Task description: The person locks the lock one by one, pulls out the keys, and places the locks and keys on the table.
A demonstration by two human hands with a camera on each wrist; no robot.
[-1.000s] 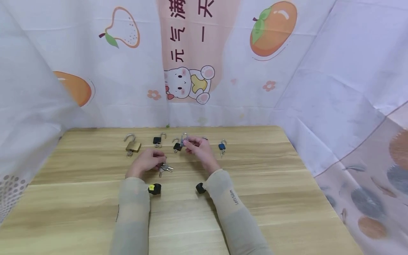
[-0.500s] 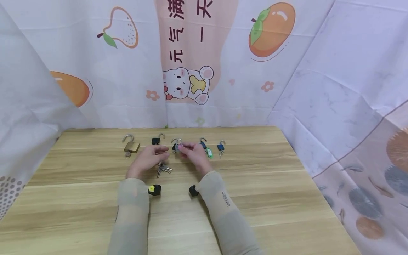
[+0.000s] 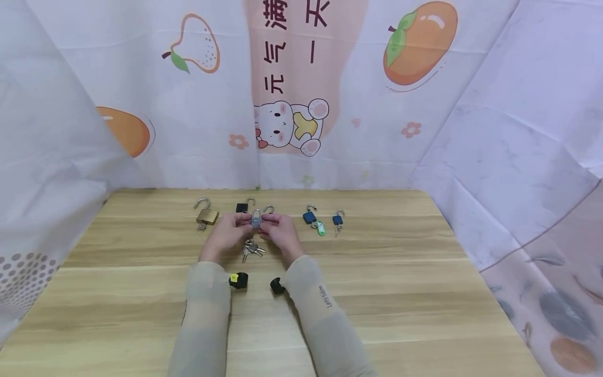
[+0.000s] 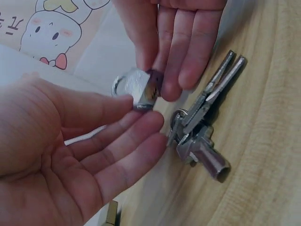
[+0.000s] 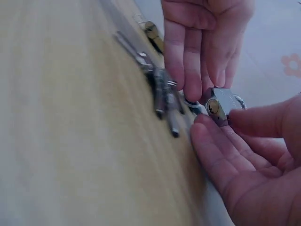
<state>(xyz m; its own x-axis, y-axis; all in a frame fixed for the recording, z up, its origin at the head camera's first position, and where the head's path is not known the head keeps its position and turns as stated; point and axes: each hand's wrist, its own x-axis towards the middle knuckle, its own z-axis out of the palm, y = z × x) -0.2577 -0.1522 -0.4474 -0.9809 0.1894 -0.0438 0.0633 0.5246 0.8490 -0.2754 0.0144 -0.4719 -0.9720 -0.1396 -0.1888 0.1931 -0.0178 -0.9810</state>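
A small silver padlock (image 3: 256, 222) is between my two hands, above the table, shackle up. My left hand (image 3: 225, 236) pinches one side of it between thumb and fingers. From the other side my right hand (image 3: 284, 236) pinches it too. The right wrist view shows the keyhole in the base of the padlock (image 5: 214, 106), facing the camera. Just below the hands, a ring of several keys (image 3: 254, 249) lies on the wooden table (image 3: 386, 293). In the left wrist view the bunch of keys (image 4: 200, 136) lies apart from the fingers.
Along the back stand a brass padlock (image 3: 207, 216), a black padlock (image 3: 242, 208), a blue padlock (image 3: 309, 217) with a green tag (image 3: 321, 228), and a smaller blue padlock (image 3: 337, 220). Another shackle (image 3: 268, 209) shows behind my right hand. A printed curtain (image 3: 207, 104) hangs behind.
My right hand has carried the silver padlock left to my left hand. My left hand has let go of the keys, which now lie on the table, and has taken hold of the padlock.
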